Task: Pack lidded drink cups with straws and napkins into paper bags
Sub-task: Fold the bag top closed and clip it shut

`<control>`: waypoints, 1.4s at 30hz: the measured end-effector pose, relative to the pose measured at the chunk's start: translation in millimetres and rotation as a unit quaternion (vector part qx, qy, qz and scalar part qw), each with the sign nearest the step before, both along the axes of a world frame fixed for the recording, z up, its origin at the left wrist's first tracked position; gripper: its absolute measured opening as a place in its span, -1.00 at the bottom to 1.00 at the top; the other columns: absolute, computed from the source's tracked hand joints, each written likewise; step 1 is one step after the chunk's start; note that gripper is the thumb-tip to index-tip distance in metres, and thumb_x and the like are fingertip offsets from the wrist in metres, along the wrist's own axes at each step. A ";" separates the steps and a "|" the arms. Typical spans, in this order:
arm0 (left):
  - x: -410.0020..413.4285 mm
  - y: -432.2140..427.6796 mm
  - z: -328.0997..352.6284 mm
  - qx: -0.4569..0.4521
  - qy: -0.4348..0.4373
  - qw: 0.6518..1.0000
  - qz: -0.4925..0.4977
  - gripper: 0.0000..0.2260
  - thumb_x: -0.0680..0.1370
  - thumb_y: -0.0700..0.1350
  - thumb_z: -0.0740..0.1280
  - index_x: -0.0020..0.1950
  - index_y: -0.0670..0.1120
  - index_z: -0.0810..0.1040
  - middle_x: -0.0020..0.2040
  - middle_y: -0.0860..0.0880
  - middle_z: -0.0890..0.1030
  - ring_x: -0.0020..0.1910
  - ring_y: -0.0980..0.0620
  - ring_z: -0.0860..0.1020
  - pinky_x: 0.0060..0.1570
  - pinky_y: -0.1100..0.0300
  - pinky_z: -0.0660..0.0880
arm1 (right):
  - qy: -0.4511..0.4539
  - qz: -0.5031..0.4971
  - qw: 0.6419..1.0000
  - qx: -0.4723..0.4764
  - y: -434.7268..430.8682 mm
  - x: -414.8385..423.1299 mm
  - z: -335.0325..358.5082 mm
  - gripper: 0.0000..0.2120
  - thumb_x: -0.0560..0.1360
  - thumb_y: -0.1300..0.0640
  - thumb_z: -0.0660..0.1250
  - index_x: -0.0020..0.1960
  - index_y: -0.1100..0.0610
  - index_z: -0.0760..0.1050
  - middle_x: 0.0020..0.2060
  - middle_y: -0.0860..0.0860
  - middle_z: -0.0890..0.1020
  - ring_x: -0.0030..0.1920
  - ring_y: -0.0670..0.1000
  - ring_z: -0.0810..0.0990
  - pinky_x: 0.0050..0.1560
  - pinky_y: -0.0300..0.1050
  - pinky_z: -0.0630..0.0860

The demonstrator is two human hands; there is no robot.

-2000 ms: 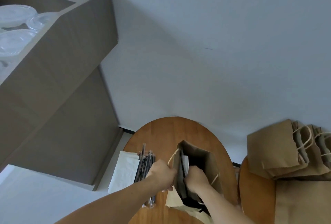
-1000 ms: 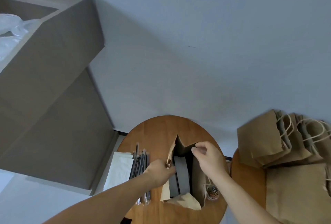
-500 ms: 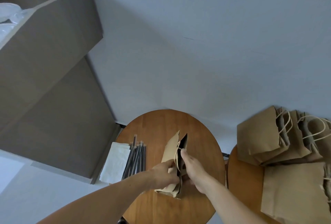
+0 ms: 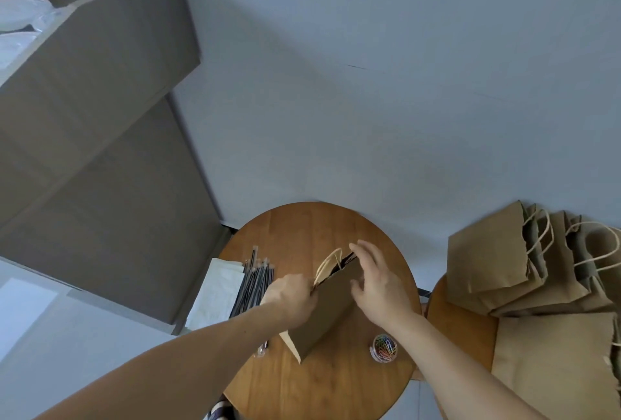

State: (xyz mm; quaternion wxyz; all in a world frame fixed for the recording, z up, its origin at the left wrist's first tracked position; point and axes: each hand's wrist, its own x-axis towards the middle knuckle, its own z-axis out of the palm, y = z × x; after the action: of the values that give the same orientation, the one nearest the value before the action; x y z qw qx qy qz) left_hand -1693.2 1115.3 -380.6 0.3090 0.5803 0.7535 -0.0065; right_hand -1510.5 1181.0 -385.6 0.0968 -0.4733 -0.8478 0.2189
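– Gripping paper bag (image 4: 331, 312) at its 9 o'clock edge with left hand (image 4: 290, 297), fingers curled round the rim just below the twine handle.
– Noted. Right hand (image 4: 378, 288)?
– Spread, fingers straight, laid over the bag's top at 1 o'clock, thumb on the brown side panel (not curled round anything).
– Bag placement?
– Near the middle of round wooden table (image 4: 302, 228), mouth narrowed to a dark slit toward 12. Upright or tipped: cannot tell.
– Contents?
– Cannot tell, too dark inside.
– Rest of the tabletop?
– Black straws (image 4: 253, 285) bundled at 9 o'clock of the bag, white napkins (image 4: 218, 288) just beside them, further toward 9, partly past the table rim. Small clear tub of coloured clips (image 4: 384, 347) at 5 o'clock, apart from the bag.
– Beyond the table?
– More brown bags (image 4: 487, 261) piled on second table (image 4: 460, 325) at 3 o'clock; grey cabinet (image 4: 100, 117) at 10 o'clock, blurred clear plastic ware (image 4: 16, 16) on its upper level.
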 end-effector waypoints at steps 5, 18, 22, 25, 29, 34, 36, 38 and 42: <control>-15.6 18.7 4.5 0.035 0.045 0.996 -0.072 -0.67 0.62 0.01 0.15 -0.36 0.08 0.26 -0.39 0.09 0.39 -0.40 0.06 0.42 -0.41 0.16 0.29 | -0.068 0.044 0.996 0.046 17.9 4.0 4.6 -0.63 0.56 0.03 0.35 0.34 0.01 0.47 0.31 -0.09 0.51 -0.08 -0.04 0.64 -0.07 -0.15 0.60; -12.2 25.6 -17.4 0.087 0.013 0.996 -0.022 -0.83 0.58 0.08 0.24 -0.21 0.16 0.40 -0.40 0.14 0.43 -0.34 0.11 0.48 -0.45 0.26 0.27 | -0.009 -0.001 0.999 0.033 10.3 15.0 -4.8 -0.85 0.57 0.03 0.33 0.04 0.06 0.64 -0.08 -0.08 0.68 -0.12 -0.08 0.62 -0.13 -0.14 0.58; -18.2 25.8 -27.9 0.111 -0.013 0.994 -0.002 -0.75 0.60 0.11 0.24 -0.27 0.18 0.38 -0.44 0.20 0.41 -0.41 0.22 0.42 -0.47 0.34 0.23 | 0.155 -0.121 0.977 0.086 9.0 41.4 -15.8 -0.82 0.57 0.18 0.35 0.16 0.14 0.59 0.03 -0.07 0.63 -0.03 -0.23 0.58 -0.05 -0.34 0.53; -20.1 27.5 -32.9 0.119 -0.025 0.993 0.007 -0.79 0.61 0.12 0.23 -0.22 0.17 0.47 -0.40 0.19 0.47 -0.34 0.15 0.48 -0.44 0.31 0.28 | 0.154 -0.276 0.949 0.024 2.5 63.7 -45.0 -0.85 0.58 0.23 0.31 0.12 0.15 0.59 -0.01 -0.03 0.63 -0.05 -0.19 0.58 -0.05 -0.36 0.45; -16.8 30.8 -39.1 0.131 -0.020 0.991 0.014 -0.74 0.62 0.12 0.21 -0.13 0.04 0.58 -0.28 0.05 0.61 -0.26 0.04 0.56 -0.33 0.16 0.43 | -0.057 -0.246 0.956 -0.150 -14.2 88.8 -100.4 -0.83 0.57 0.25 0.26 0.05 0.14 0.62 -0.05 0.01 0.68 -0.09 0.01 0.62 -0.12 -0.09 0.58; -13.4 29.3 -45.7 0.152 -0.016 0.988 0.022 -0.70 0.62 0.11 0.22 -0.26 0.02 0.43 -0.36 0.05 0.51 -0.33 0.01 0.51 -0.43 0.17 0.33 | -0.243 -0.180 0.929 -0.214 -27.6 95.7 -138.1 -0.77 0.58 0.15 0.17 -0.18 0.04 0.55 -0.22 -0.04 0.64 -0.20 -0.01 0.62 -0.25 -0.12 0.54; -13.0 28.8 -45.0 0.154 -0.018 0.988 0.024 -0.69 0.62 0.10 0.23 -0.19 -0.08 0.54 -0.33 0.00 0.58 -0.30 -0.03 0.55 -0.36 0.10 0.42 | -0.263 -0.181 0.923 -0.217 -30.1 94.5 -145.9 -0.76 0.57 0.13 0.17 -0.24 0.05 0.49 -0.31 -0.05 0.59 -0.27 -0.01 0.59 -0.35 -0.18 0.43; -12.8 28.7 -44.5 0.157 -0.019 0.987 0.026 -0.70 0.62 0.09 0.24 -0.12 -0.09 0.60 -0.31 -0.03 0.61 -0.27 -0.04 0.56 -0.29 0.05 0.48 | -0.273 -0.169 0.921 -0.220 -30.3 93.5 -151.4 -0.78 0.59 0.08 0.18 -0.18 0.04 0.52 -0.29 -0.05 0.60 -0.23 0.01 0.60 -0.34 -0.17 0.44; -11.0 25.7 -46.8 0.175 -0.033 0.983 0.047 -0.78 0.61 0.06 0.28 -0.11 -0.01 0.62 -0.41 0.13 0.46 -0.33 0.07 0.48 -0.41 0.25 0.31 | -0.315 -0.141 0.912 -0.222 -29.4 91.8 -158.8 -0.86 0.59 0.07 0.23 -0.02 0.04 0.56 -0.15 -0.04 0.65 -0.13 0.01 0.64 -0.36 -0.20 0.39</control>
State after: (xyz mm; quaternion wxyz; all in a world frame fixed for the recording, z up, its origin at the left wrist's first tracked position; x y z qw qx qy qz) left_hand -1704.2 1141.0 -427.4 0.2272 0.5891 0.7589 0.1592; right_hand -1418.7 1151.5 -544.4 -0.2531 -0.6412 -0.6887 0.2249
